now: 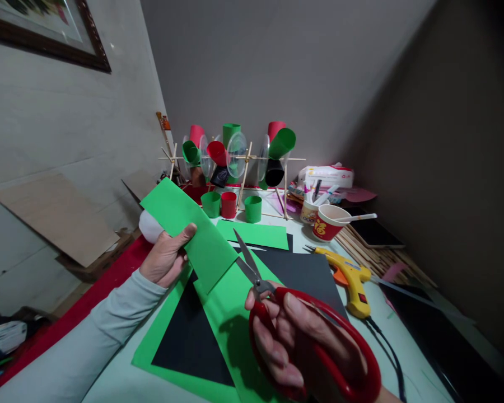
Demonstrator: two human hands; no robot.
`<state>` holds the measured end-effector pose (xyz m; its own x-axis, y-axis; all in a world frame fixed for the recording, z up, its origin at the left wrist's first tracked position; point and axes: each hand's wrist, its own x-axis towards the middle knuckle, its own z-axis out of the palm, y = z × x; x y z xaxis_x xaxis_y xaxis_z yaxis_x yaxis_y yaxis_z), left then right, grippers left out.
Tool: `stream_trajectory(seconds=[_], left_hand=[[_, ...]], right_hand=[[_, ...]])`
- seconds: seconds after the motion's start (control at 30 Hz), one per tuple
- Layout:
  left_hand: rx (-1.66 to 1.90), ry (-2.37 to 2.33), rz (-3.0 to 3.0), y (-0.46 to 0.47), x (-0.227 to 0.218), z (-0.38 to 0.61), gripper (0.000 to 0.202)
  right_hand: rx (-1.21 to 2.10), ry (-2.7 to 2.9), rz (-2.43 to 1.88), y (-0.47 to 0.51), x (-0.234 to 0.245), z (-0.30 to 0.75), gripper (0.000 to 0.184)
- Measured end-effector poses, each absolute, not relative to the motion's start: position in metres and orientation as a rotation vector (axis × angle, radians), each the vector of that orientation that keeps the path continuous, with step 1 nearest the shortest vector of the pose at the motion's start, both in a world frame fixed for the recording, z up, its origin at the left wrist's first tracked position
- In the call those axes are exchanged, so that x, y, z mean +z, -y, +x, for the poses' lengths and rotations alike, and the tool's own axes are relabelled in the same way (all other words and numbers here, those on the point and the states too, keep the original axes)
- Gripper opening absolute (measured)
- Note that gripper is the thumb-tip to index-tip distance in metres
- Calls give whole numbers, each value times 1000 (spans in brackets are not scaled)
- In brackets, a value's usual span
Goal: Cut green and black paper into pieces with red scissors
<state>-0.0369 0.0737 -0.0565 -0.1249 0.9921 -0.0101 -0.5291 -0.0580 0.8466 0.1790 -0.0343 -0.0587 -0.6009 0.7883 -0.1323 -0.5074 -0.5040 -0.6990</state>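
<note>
My left hand (pixel 171 257) pinches a strip of green paper (pixel 210 240) between thumb and fingers, tilted above the table. In my right hand (pixel 285 330) is a pair of red-handled scissors (pixel 258 285), fingers through the loops. The blades are apart, close to the strip's lower right corner; whether they touch it I cannot tell. Below both hands lie larger green sheets (pixel 231 319) and black sheets (pixel 193 341), overlapping. Another green strip (pixel 256 234) rests flat behind them.
Behind stands a stick frame (pixel 244 182) carrying clear discs and coloured paper cups. Green and red paper rings (pixel 228 205) stand before it. To the right are a yellow glue gun (pixel 355 280) with its cable, a red paper cup (pixel 330 224), wooden sticks (pixel 367 254) and a dark tablet (pixel 376 229).
</note>
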Motion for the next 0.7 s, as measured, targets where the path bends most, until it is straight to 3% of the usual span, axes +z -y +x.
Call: stream_trajectory(seconds=[0.53, 0.7], left_hand=[[1534, -789, 698, -72, -55, -38, 50], [1533, -781, 730, -71, -58, -35, 55]], right_hand=[[1985, 1051, -618, 40, -61, 180, 31], [1984, 1087, -626, 38, -61, 182, 37]])
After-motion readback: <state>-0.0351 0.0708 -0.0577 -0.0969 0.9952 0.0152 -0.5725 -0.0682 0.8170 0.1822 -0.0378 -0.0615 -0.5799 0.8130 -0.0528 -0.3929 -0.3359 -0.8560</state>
